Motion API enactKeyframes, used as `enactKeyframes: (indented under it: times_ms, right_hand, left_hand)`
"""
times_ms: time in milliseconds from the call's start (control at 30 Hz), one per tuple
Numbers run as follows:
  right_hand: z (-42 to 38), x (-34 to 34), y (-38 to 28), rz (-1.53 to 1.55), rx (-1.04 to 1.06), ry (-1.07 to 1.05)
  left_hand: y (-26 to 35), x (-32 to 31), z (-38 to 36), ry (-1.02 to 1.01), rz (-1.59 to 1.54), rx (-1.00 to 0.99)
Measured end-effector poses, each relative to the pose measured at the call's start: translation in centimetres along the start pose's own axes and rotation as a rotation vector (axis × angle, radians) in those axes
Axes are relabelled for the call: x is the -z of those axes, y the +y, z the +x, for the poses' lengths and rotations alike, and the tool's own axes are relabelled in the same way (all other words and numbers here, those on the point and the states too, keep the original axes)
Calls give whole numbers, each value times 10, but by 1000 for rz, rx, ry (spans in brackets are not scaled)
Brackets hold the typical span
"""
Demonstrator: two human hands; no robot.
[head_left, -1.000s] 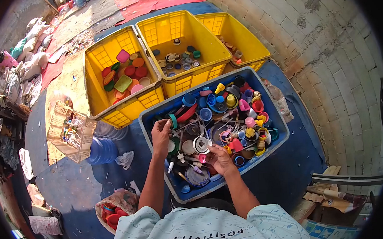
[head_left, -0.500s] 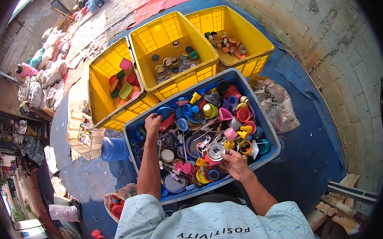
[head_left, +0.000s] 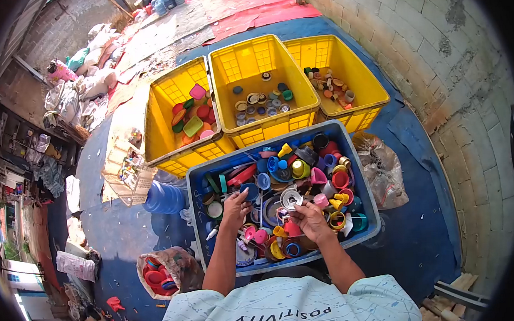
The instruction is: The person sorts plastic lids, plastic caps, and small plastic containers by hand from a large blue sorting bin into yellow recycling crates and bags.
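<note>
Three yellow crates [head_left: 276, 131] stand beyond your blue tub [head_left: 361, 175], heaped with mixed plastic caps [head_left: 318, 176]. Your right hand [head_left: 313, 220] pinches a white ringed lid [head_left: 291, 196] over the heap; your left hand [head_left: 236, 211] pinches a dark-blue cap [head_left: 250, 190], likewise.

The person wears a pale blue shirt [head_left: 289, 297], flecked in darker blue. At six o'clock, dark capitals [head_left: 285, 316], upside down in view, spell POSITIVITY. Short sleeves [head_left: 383, 292] are at seven and five o'clock.
</note>
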State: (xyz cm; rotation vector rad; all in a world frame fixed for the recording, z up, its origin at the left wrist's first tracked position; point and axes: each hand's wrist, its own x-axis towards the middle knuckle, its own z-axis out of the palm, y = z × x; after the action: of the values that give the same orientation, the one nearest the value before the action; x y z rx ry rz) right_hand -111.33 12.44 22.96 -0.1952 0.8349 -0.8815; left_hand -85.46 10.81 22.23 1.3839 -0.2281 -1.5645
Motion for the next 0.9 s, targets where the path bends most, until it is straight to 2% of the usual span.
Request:
enactKeyframes:
  times_ms: [100,133,200,233,267,300,367,467,567,633,767,833,900]
  right_hand:
    - [36,-35,-27,-68,46,-13]
    - [53,-47,-42,-71,61,-66]
    - [85,-89,-80,-55,185,-171]
    - [97,-109,-100,-53,252,-227]
    - [116,-122,-111,-43,302,-213]
    - [131,-130,-120,-96,351,-181]
    - [146,-132,-125,-171,409,-140]
    - [128,-112,-98,-118,342,-48]
    - [82,-60,-53,-160,254,-16]
    - [39,-28,-20,-202,211,90]
    - [-29,13,33,-579,180,238]
    - [-49,5,45,-821,163,248]
    - [-40,-4,56,-1059,276,189]
  left_hand:
    - [43,-32,19,-86,-48,-51]
    - [62,-46,31,-107,-31,-57]
    - [99,-64,66,-253,-190,-51]
    - [122,-84,66,-248,-302,-125]
    - [143,-97,59,-344,-367,-255]
    - [159,-101,65,-284,-372,-189]
    - [168,-106,58,-187,-277,-281]
    - [133,-73,83,-34,32,-316]
    - [85,-32,72,121,183,-400]
    - [51,-6,40,176,75,-416]
    - [-37,47,-11,369,32,-299]
    - [-62,54,-39,387,-29,-206]
    - [-79,54,-54,357,-28,-156]
